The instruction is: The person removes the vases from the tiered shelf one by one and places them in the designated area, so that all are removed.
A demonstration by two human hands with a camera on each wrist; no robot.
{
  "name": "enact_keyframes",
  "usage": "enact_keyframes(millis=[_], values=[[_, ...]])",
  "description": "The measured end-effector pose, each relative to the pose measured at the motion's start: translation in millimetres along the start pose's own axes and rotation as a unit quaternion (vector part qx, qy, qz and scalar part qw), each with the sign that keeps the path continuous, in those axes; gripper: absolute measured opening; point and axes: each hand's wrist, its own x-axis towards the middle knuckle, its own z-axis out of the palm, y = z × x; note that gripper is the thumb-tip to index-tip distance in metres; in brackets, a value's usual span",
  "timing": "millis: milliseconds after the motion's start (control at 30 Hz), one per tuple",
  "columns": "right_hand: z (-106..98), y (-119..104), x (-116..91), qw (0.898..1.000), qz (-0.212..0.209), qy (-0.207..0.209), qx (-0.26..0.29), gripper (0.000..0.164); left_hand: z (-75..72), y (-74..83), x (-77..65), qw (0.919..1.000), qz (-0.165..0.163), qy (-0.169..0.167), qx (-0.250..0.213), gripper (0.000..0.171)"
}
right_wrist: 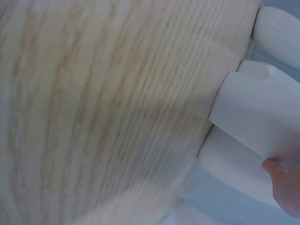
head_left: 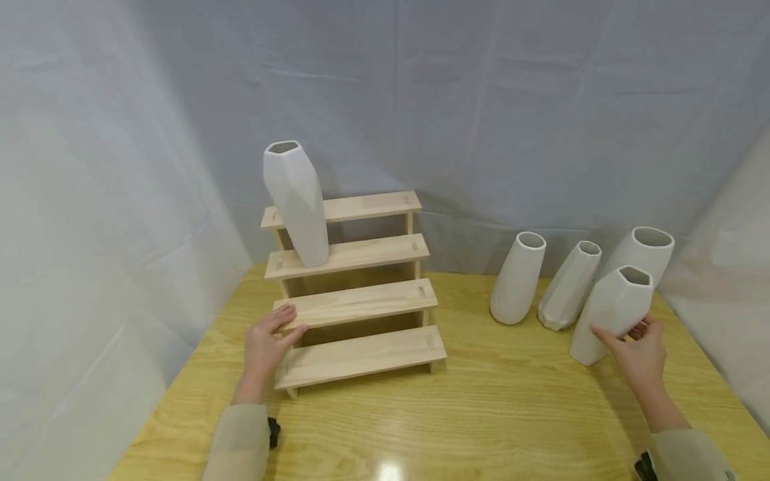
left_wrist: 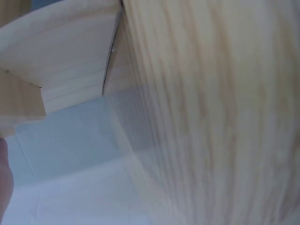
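Note:
In the head view my right hand (head_left: 640,351) grips a white faceted vase (head_left: 613,304) low on its side, thumb in front and fingers behind. The right wrist view shows the thumb (right_wrist: 276,176) against this vase (right_wrist: 258,115), whose base is at the tabletop. My left hand (head_left: 269,341) rests at the left end of the second-lowest step of a pale wooden tiered stand (head_left: 361,304), thumb and fingers around its edge. A tall white angular vase (head_left: 297,200) stands on the stand's second step from the top, at the left.
A smooth white vase (head_left: 519,280), a slim faceted vase (head_left: 568,287) and a wide-mouthed vase (head_left: 652,250) stand behind and left of the gripped one. Grey-white cloth (head_left: 457,120) hangs around the wooden table (head_left: 493,414).

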Motion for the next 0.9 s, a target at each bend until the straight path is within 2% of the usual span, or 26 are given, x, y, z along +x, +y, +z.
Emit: enact_keyframes(millis=[267, 467, 533, 733, 767, 900], values=[[-8, -18, -10, 1.0, -0.008, -0.025, -0.006, 0.087, 0.4, -0.2, -0.2, 1.0, -0.009, -0.004, -0.002, 0.035], [-11, -9, -1, 0.999, -0.037, -0.008, 0.02, 0.081, 0.3, -0.8, -0.1, 0.9999, -0.011, -0.001, 0.001, 0.035], [-17, -21, -4, 0.999, -0.032, -0.011, 0.031, 0.079, 0.5, -1.4, 0.0, 1.0, -0.007, 0.0, 0.002, 0.035], [-42, -92, -32, 0.998, 0.001, -0.038, 0.046, 0.08, 1.1, -3.1, -0.8, 1.0, 0.0, 0.002, 0.003, 0.034], [-45, -99, -35, 0.998, -0.001, -0.036, 0.051, 0.08, 1.2, -3.0, -0.9, 1.0, 0.001, 0.003, 0.002, 0.034], [-50, -98, -33, 0.993, -0.018, -0.001, 0.116, 0.075, 1.2, -2.9, -1.0, 1.0, 0.006, 0.004, 0.001, 0.034]])
